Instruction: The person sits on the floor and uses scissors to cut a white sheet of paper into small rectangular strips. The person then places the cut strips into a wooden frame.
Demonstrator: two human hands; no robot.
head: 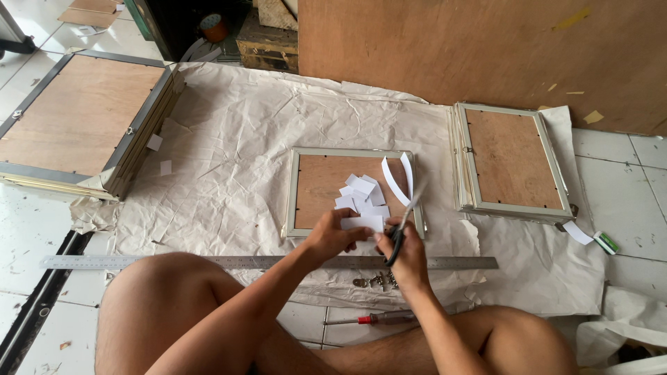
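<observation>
My right hand (408,255) grips a pair of black-handled scissors (403,226), blades pointing up and away. My left hand (332,235) pinches a small white paper piece (363,223) just left of the blades. A long white paper strip (397,179) curls up from the scissors. Both hands hover over the near edge of a pale picture frame (292,191) lying face down, its brown backing board carrying a pile of several small white paper rectangles (361,194).
A long steel ruler (139,262) lies across crumpled paper sheeting (243,125). A red-handled screwdriver (372,319) and small metal fittings (379,280) sit near my legs. Stacks of frames stand at left (76,118) and right (511,163). A plywood sheet (479,48) leans behind.
</observation>
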